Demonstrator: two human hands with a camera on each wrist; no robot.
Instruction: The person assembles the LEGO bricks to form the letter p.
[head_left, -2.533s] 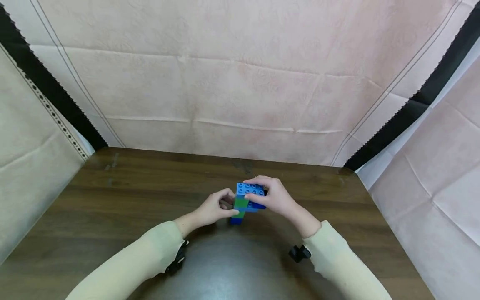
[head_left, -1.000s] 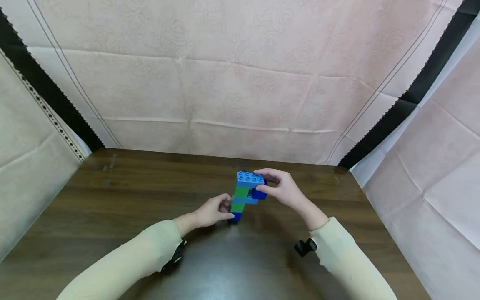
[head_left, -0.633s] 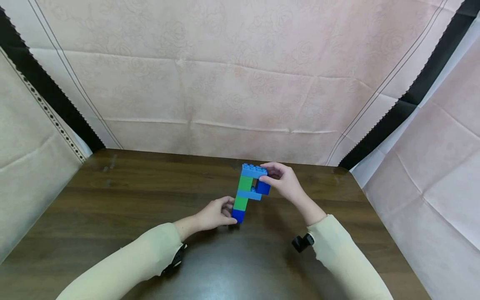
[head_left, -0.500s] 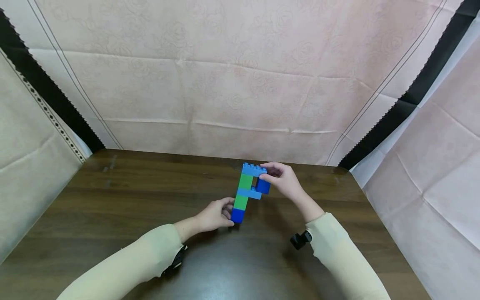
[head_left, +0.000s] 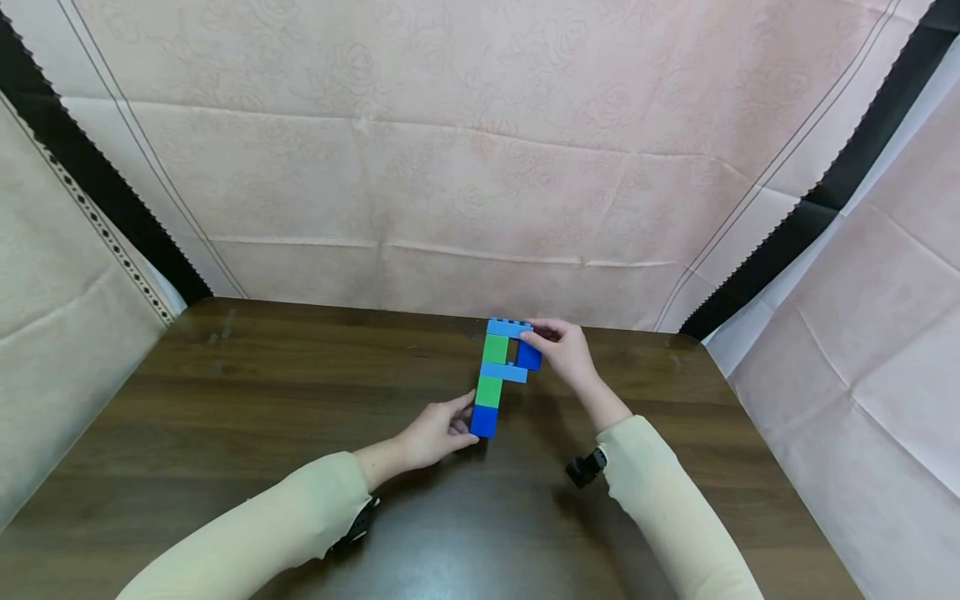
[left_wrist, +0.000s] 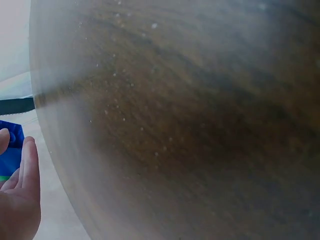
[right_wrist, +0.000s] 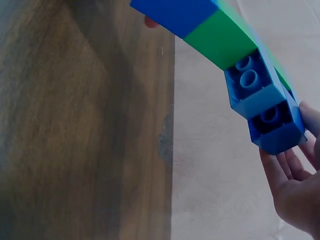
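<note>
A figure of toy building bricks (head_left: 492, 373), shaped like a letter P, is held upright over the table by both hands. Its stem alternates green and blue, with a dark blue brick (head_left: 484, 421) at the bottom. Two lighter blue bricks jut right, and another dark blue brick (head_left: 529, 356) closes the loop. My left hand (head_left: 431, 433) pinches the bottom brick from the left, thumb in front; the left wrist view shows this hand (left_wrist: 19, 200) only at its edge. At the upper right corner my right hand (head_left: 566, 354) grips the figure. Hollow brick undersides (right_wrist: 250, 80) show in the right wrist view.
The dark wooden table (head_left: 300, 375) spreads under both arms, its far edge just behind the figure. Pale patterned cloth (head_left: 450, 183) hangs behind and at both sides. Black wrist devices (head_left: 585, 468) sit at both sleeves.
The brick figure has been raised and tipped until its front faces me, shifting slightly right. My left hand has slid down to the bottom brick. My right hand has moved up with the top.
</note>
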